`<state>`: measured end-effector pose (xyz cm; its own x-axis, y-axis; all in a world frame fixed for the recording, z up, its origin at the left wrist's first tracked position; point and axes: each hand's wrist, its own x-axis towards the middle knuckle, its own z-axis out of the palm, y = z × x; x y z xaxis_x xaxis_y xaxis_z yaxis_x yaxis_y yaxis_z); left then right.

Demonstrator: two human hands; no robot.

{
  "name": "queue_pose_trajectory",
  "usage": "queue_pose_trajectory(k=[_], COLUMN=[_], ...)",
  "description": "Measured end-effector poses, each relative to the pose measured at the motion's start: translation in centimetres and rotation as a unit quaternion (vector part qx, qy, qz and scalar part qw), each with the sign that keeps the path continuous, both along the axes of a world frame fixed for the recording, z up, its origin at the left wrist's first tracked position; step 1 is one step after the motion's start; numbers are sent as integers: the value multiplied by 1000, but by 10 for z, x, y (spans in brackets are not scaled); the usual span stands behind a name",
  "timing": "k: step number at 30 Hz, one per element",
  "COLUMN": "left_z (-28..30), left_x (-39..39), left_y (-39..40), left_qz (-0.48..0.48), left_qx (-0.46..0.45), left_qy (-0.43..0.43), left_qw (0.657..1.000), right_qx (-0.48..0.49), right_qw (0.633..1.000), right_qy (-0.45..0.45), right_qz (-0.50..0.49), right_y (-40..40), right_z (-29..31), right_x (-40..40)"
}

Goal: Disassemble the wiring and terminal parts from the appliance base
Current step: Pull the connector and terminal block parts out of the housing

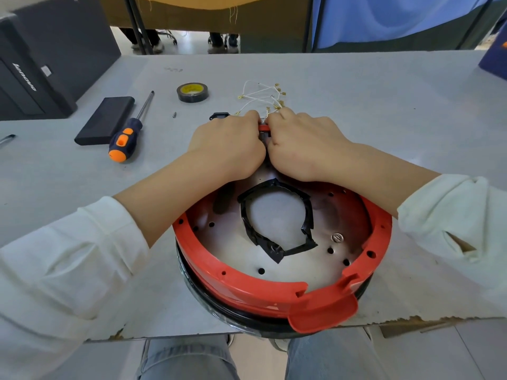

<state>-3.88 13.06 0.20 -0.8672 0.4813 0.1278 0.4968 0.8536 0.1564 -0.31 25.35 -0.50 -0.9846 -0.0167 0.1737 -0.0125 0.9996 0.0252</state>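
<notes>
Your left hand [229,139] and right hand [303,142] are both curling tight around a small terminal part [264,128] at the far rim of the appliance base [274,286], knuckles nearly touching. The white wires [263,96] are trailing beyond your fingers. The base is sitting at the table's [384,111] near edge; a screwdriver [129,133] is lying to the left.
</notes>
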Motion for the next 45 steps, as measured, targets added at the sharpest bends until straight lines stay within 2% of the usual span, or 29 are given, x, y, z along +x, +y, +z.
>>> queue_pose_trajectory(k=[7,12,19,27,35,45], left_z=[0,0,-1,-6,-4,-3], left_x=[1,-7,-12,-11,-9,-9], left_y=[0,-7,-11,-11,-11,-12], left_qz=[-4,-48,-84,-86,-73,-76], left_qx=[7,32,74,80,74,79], left_qy=[4,-56,-74,-17,18,7], left_qw=[1000,997,991,993,994,994], right_qx=[-18,-25,-12,17,-3,-14], right_qw=[1000,999,999,997,996,995], right_qy=[-6,-5,7,22,45,40], right_qz=[-3,33,49,76,82,93], right_y=[0,7,10,12,12,11], right_z=[4,3,1,-1,-1,1], right_x=[-2,4,3,3,2,6])
